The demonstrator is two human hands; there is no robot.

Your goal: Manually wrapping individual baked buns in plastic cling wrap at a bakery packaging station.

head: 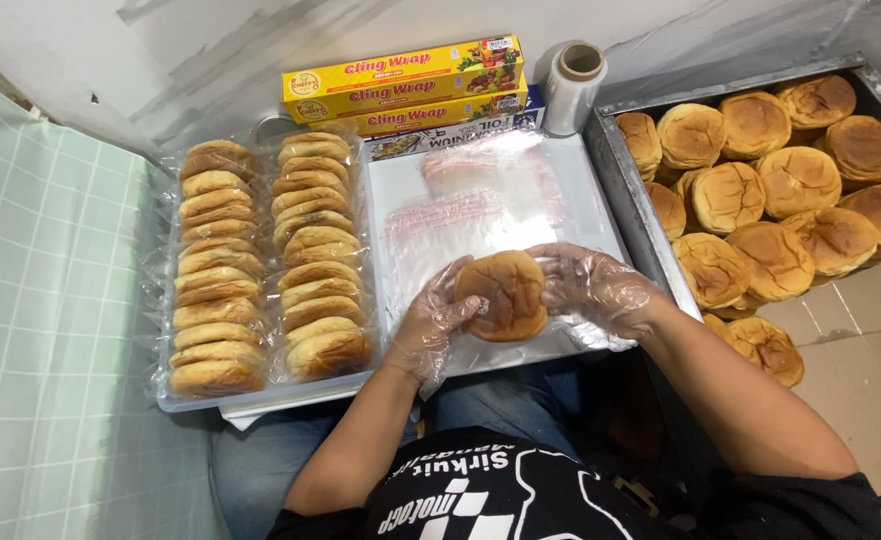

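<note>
While both gloved hands cradle round bun [501,295] at frame centre, left hand [430,325] cups left edge, right hand [592,288] cups right edge; fingers curled against crust, not pinching. Step judged: bun held over stack of clear plastic bags [480,205] on white tray [600,225]. Packed buns [265,265], two rows, frame left. Loose buns [775,195], metal tray [625,190], frame right. Crust matte, golden-brown, domed; gloves thin, crinkled film.

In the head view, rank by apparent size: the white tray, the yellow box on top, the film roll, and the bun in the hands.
1. White tray
2. Yellow box
3. Bun
4. Film roll

The roll sits farther away, so its last place is unsure.
</note>
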